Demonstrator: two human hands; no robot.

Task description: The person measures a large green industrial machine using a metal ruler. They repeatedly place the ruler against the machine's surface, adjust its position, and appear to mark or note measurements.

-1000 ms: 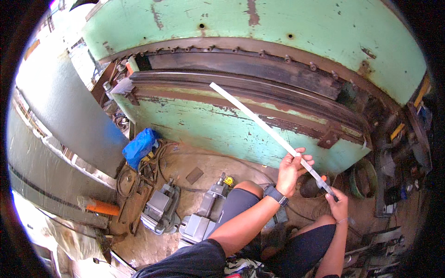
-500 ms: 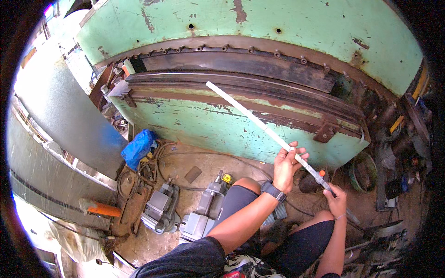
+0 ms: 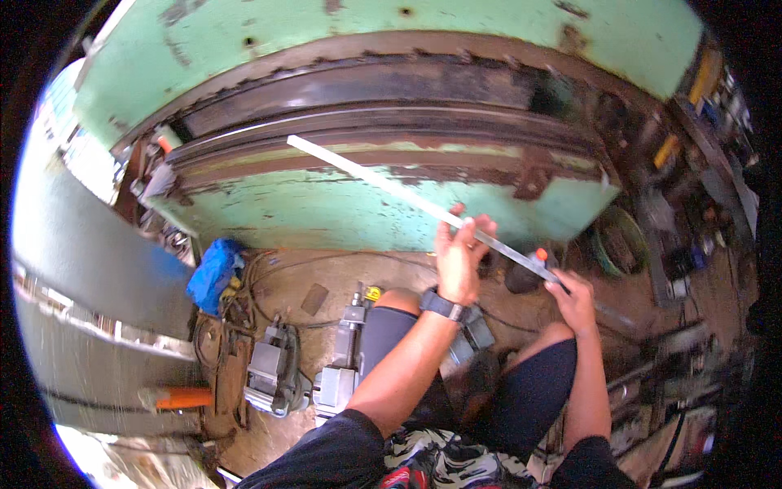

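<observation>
A long, thin, pale metal bar (image 3: pixel 375 180) slants across the middle, its far end up and to the left in front of the green machine. My left hand (image 3: pixel 461 259) is closed around it partway along, thumb on top and some fingertips lifted. Close to the bar's nearer, darker grey end, my right hand (image 3: pixel 575 300) pinches it. A small orange knob (image 3: pixel 542 254) shows just beside the bar there; whether it is attached I cannot tell. Past my right hand a blurred grey strip runs on, and the fingers hide how it joins the bar.
A large green machine (image 3: pixel 326 213) with a long dark slot spans the far side. Two grey vises (image 3: pixel 273 371) stand on the floor left of my knees, near a blue plastic bundle (image 3: pixel 213 275) and cables. A round green tub (image 3: pixel 619 241) sits at right; metal sheets (image 3: pixel 98 269) lean left.
The whole view has shifted, so the machine and floor things sit higher and further left. Both hands still hold the bar, which now lies at a flatter slant.
</observation>
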